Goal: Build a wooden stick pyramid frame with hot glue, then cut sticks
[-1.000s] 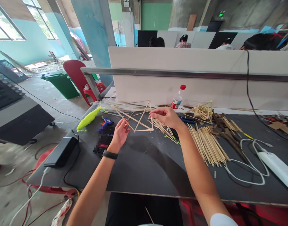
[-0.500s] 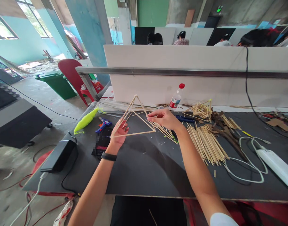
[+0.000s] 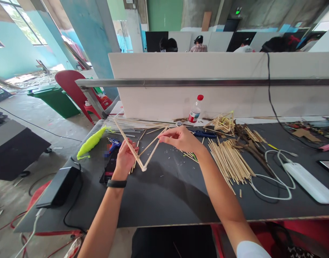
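Both hands hold up a frame of thin wooden sticks (image 3: 144,167) above the dark table; one glued-looking corner points down toward me. My left hand (image 3: 124,157), with a black band on its wrist, is closed round the frame's left side. With thumb and fingertips my right hand (image 3: 177,138) pinches a stick on the right side. Behind the left hand lie a blue glue gun (image 3: 114,145) and a dark phone-like device (image 3: 107,168), both partly covered. A pile of cut sticks (image 3: 231,161) rests right of my right forearm.
A bottle with a red cap (image 3: 195,111) stands before the white partition (image 3: 159,104). Other stick frames (image 3: 222,123) lie at the back. A yellow-green plush-like object (image 3: 91,143) and a black box (image 3: 59,188) sit left. A white power strip (image 3: 309,182) with cable lies right.
The stick frame has been turned in the hands, so a corner that pointed up and away now points down toward me. My view has shifted slightly to the right.
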A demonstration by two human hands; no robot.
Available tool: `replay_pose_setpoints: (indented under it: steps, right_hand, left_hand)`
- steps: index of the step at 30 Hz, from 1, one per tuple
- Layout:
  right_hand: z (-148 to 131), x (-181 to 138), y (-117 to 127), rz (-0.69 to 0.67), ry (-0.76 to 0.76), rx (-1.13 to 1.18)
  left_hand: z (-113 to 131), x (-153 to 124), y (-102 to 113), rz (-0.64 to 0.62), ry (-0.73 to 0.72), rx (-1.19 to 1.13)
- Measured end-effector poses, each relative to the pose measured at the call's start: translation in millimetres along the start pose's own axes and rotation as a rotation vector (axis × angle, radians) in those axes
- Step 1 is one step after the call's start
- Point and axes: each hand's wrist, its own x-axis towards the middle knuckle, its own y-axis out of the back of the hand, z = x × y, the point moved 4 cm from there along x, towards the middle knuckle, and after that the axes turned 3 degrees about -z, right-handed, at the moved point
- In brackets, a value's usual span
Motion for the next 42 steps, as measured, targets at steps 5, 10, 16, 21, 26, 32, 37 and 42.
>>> replay_pose_setpoints:
  steps: [5,10,16,21,26,32,37,42]
  right_hand:
    - [2,2,-1,0.07,-0.026,0.01]
    - [2,2,-3,0.105,-0.036,0.076]
    - [5,4,-2,0.134,-0.042,0.125]
    - [7,3,2,0.122,-0.023,0.042]
    - [1,3,9,0.219,0.118,-0.072]
    - [8,4,4,0.109,-0.001,-0.004]
    - [7,4,1,0.129,0.0,0.01]
    - [10,7,-2,0.168,-0.024,-0.022]
  left_hand:
    - [-1,-1,-5,-0.031,-0.007,0.021]
    - [-2,-1,-7,-0.033,-0.008,0.039]
    - [-2,4,4,0.017,0.02,0.077]
    - [-1,3,6,0.018,0.006,0.11]
    - [-6,2,6,0.059,0.019,0.155]
    - [-9,5,6,0.056,0.027,0.171]
    - [-8,5,3,0.045,0.008,0.126]
    - [-7,5,3,0.041,0.003,0.099]
